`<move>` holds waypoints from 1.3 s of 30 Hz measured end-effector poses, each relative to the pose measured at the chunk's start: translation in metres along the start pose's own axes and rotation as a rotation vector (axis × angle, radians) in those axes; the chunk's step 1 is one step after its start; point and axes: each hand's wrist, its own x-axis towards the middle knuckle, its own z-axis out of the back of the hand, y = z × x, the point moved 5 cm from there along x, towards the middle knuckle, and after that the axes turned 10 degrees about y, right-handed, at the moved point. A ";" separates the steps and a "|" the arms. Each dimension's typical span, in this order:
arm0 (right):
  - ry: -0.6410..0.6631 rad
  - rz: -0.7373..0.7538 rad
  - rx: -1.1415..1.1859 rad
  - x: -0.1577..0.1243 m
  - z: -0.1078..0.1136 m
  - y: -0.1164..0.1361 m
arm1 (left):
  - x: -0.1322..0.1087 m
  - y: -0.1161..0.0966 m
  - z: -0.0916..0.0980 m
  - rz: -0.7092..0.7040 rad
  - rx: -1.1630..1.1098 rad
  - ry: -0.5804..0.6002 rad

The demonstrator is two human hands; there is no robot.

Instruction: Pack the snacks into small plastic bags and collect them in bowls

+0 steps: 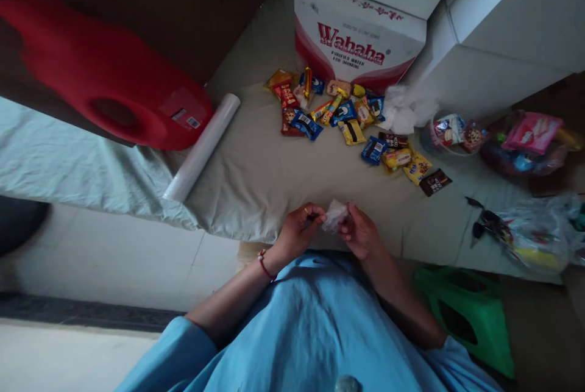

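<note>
A small crumpled piece of whitish plastic, like a thin bag (335, 215), is held between my two hands just above the table's front edge. My left hand (301, 230) pinches its left side with thumb and fingertips. On the other side my right hand (362, 232) is closed round the right edge. Beyond them lie several wrapped snacks (351, 131) in blue, yellow, red and brown packets. A heap of similar white plastic (404, 110) rests beside the snacks. A clear tub (432, 136) to its right holds a few packets.
A white and red Wahaha carton (351, 44) stands behind the snacks. To the left are a large red jug (109, 81) and a plastic film roll (203, 148). Sunglasses (491, 221), a filled plastic bag (543, 233) and a bowl of packets (521, 157) sit right; a green stool (475, 313) stands below.
</note>
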 end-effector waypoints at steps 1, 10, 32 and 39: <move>0.023 0.026 -0.034 -0.001 -0.001 0.001 | 0.000 0.001 0.000 0.018 -0.031 -0.008; -0.118 0.198 -0.211 -0.013 0.014 0.019 | 0.002 0.010 0.003 0.129 -0.609 -0.187; -0.039 0.510 -0.872 -0.022 -0.001 0.046 | 0.003 -0.008 0.003 0.153 -0.814 -0.194; -0.041 0.171 -0.581 -0.020 0.034 0.080 | 0.002 -0.001 0.006 0.319 -0.574 0.085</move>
